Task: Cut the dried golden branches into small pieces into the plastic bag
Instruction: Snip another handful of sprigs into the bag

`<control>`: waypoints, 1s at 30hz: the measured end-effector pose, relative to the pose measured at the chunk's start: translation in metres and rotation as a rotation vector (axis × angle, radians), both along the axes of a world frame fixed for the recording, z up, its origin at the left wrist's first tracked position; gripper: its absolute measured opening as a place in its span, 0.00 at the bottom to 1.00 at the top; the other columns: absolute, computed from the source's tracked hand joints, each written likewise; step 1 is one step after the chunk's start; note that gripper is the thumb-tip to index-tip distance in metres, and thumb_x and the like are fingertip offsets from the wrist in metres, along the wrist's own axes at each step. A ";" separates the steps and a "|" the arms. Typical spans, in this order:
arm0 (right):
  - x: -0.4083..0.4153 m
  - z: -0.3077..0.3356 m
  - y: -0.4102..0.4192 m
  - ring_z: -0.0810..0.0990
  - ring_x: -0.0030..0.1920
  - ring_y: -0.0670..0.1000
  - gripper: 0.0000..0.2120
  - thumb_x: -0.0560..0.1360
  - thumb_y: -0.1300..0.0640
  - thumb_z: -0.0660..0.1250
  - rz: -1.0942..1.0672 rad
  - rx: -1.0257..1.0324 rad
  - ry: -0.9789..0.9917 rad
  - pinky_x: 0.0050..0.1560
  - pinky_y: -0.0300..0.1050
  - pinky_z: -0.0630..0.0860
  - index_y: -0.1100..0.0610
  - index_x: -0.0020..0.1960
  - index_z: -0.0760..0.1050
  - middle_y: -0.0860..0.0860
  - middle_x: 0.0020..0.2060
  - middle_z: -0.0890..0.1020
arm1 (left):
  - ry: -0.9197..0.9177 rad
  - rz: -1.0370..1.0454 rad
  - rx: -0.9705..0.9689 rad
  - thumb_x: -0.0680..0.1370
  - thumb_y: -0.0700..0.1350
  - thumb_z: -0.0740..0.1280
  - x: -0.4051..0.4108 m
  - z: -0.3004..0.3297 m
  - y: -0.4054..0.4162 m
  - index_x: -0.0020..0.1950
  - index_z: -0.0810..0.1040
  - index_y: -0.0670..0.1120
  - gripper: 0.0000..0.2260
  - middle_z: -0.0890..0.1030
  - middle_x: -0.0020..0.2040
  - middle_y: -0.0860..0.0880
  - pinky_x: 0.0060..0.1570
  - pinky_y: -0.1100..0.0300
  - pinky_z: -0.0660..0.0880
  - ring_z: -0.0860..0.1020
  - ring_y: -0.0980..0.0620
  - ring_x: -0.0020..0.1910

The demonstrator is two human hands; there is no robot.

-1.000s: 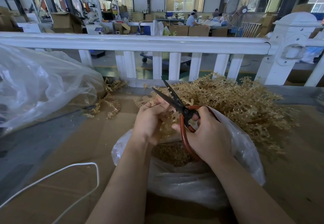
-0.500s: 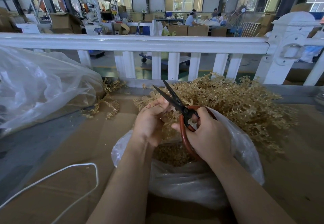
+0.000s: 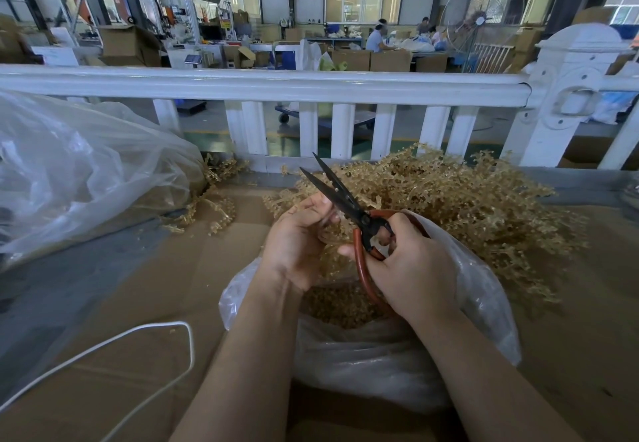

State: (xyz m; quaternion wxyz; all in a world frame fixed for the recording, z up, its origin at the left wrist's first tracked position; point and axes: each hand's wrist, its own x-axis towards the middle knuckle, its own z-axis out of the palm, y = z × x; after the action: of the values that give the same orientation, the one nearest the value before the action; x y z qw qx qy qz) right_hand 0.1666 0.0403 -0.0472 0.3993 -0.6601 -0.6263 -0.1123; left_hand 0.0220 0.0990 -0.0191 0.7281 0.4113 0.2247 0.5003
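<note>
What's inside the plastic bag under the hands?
The plastic bag holds a heap of small golden cut pieces. The left hand, right hand and scissors cover part of the opening, so how deep the heap goes can't be seen.

Two hands (image 3: pixel 301 244), one pair of scissors (image 3: pixel 349 205). Two clear plastic bags (image 3: pixel 484 303), one heap of golden branches (image 3: pixel 466 206). One white cord (image 3: pixel 138 338), one white railing (image 3: pixel 311 85).

Scissors (image 3: pixel 349 204): dark matt metal blades, glossy red handles. Plastic bag (image 3: pixel 380 365): thin, translucent, crinkled. Branches (image 3: pixel 460 206): dry, rough, golden. Cardboard (image 3: pixel 138 303): matt brown.
</note>
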 end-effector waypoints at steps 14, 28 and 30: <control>-0.003 0.005 -0.004 0.70 0.29 0.44 0.28 0.66 0.25 0.63 0.032 0.062 0.006 0.27 0.34 0.62 0.52 0.40 0.70 0.42 0.30 0.74 | 0.044 0.053 0.011 0.71 0.36 0.67 -0.008 0.001 0.004 0.45 0.75 0.42 0.04 0.81 0.32 0.50 0.28 0.67 0.73 0.79 0.57 0.30; -0.001 0.003 -0.003 0.72 0.29 0.44 0.27 0.66 0.26 0.66 0.080 0.061 0.031 0.28 0.37 0.66 0.51 0.39 0.69 0.41 0.29 0.73 | 0.120 0.051 0.017 0.76 0.36 0.66 -0.007 -0.003 0.008 0.44 0.75 0.44 0.03 0.79 0.33 0.50 0.38 0.58 0.64 0.74 0.54 0.34; -0.001 0.003 -0.003 0.73 0.29 0.45 0.28 0.66 0.26 0.65 0.084 0.050 0.027 0.29 0.37 0.67 0.52 0.39 0.69 0.42 0.29 0.74 | 0.107 0.048 0.019 0.72 0.38 0.68 -0.008 -0.003 0.007 0.46 0.76 0.43 0.05 0.79 0.34 0.50 0.38 0.58 0.65 0.74 0.54 0.35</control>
State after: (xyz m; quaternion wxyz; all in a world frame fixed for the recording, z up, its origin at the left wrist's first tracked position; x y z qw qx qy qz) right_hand 0.1653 0.0370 -0.0443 0.4284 -0.6244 -0.6451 -0.1022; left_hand 0.0143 0.1064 -0.0218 0.6988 0.4389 0.2683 0.4971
